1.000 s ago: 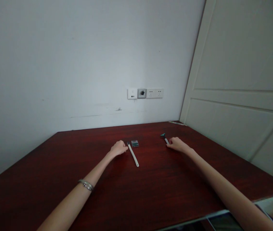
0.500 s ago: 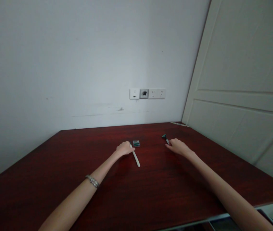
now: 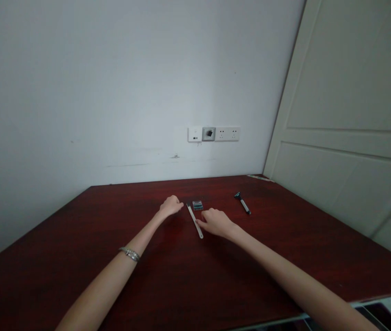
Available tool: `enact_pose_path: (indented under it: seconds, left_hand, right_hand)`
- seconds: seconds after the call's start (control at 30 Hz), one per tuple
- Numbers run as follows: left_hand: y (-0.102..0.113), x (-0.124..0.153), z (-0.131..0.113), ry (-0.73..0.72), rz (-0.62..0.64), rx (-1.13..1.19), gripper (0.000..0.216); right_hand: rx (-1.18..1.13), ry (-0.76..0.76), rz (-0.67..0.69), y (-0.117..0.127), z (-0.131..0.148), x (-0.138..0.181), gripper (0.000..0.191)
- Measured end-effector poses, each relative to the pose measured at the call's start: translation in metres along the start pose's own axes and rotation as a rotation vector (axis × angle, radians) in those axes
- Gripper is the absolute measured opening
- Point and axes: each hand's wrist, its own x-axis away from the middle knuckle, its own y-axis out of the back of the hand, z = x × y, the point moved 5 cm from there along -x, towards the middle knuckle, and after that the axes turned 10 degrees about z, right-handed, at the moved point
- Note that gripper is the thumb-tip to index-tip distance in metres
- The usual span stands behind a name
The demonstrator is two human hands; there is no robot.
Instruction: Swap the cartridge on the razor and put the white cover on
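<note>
A slim white handle with a dark, brush-like end, seemingly a toothbrush, lies slanting on the dark red table. Just left of its dark end is my left hand, its thumb apart and nothing visible in it; the other fingers curve down, partly hidden. My right hand is on the other side, fingers bent and thumb apart, the thumb tip at or touching the white handle. Beyond it sits a small clear case with dark contents. Farther right a razor with a dark head and pale handle rests on the table.
The dark red table meets a white wall at the back, where sockets are mounted. A pale panelled door stands along the right side. A thin strip lies in the far right corner.
My right hand has let go of the razor and moved left to the white handle. My left hand has released that handle and drawn slightly left. The camera view has shifted a little.
</note>
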Motion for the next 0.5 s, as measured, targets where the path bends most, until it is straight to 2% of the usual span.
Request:
enact_pose_path:
  seconds: [0.13, 0.27, 0.5]
  left_hand:
    - [0.009, -0.003, 0.01, -0.034, -0.04, 0.068, 0.023]
    - [0.014, -0.005, 0.017, -0.061, -0.054, 0.105, 0.025]
    - [0.013, -0.01, 0.013, -0.127, -0.085, 0.138, 0.027]
  right_hand:
    - [0.019, -0.002, -0.002, -0.005, 0.014, -0.014, 0.046]
    - [0.004, -0.011, 0.015, -0.013, 0.016, -0.019, 0.042]
    - [0.003, 0.001, 0.042, -0.016, 0.02, -0.018, 0.04]
